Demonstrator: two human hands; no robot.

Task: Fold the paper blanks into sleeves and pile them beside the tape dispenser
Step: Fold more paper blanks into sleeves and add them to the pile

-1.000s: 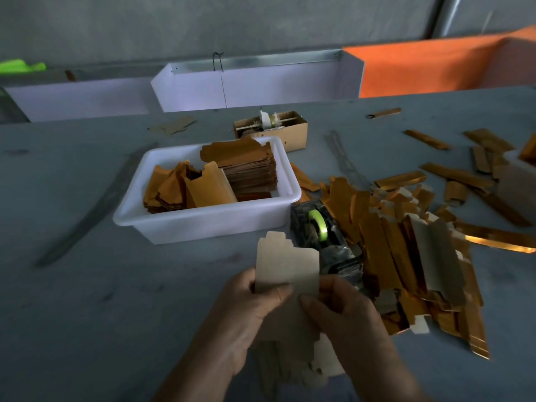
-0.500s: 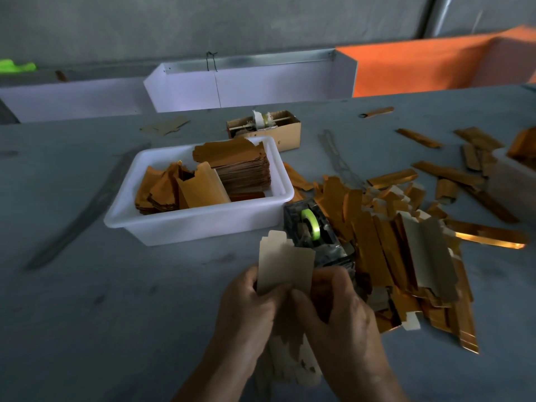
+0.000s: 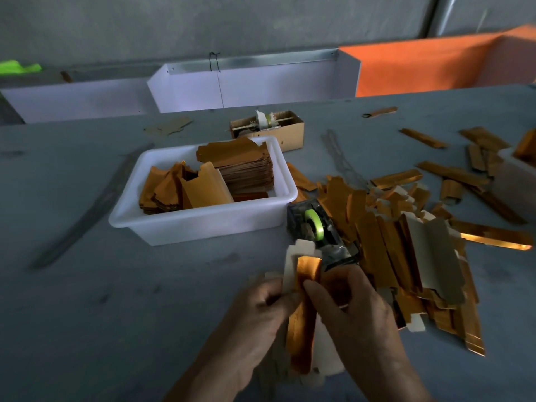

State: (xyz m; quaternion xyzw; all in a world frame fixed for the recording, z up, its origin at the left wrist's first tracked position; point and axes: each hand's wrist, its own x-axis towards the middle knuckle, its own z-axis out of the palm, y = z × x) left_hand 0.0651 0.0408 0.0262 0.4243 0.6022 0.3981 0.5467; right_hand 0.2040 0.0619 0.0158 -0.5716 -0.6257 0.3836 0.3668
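Both hands hold one paper blank (image 3: 304, 309) upright over the table's near edge. Its gold side is folded over the pale back. My left hand (image 3: 255, 317) pinches its left edge. My right hand (image 3: 356, 309) grips the folded gold flap from the right. Just behind the blank stands the tape dispenser (image 3: 316, 227) with a green roll. A pile of folded gold sleeves (image 3: 385, 242) lies right of the dispenser. A white tub (image 3: 162, 224) to the left holds flat gold blanks (image 3: 246, 166).
A small cardboard box (image 3: 290, 132) stands behind the tub. Loose gold strips (image 3: 452, 172) lie scattered at the right, next to another white tub (image 3: 513, 181) at the frame's edge. White trays (image 3: 261, 88) and an orange panel (image 3: 435, 62) line the table's back.
The blank showed only its pale back before. Now my right hand has folded a flap over, so the gold side faces me.
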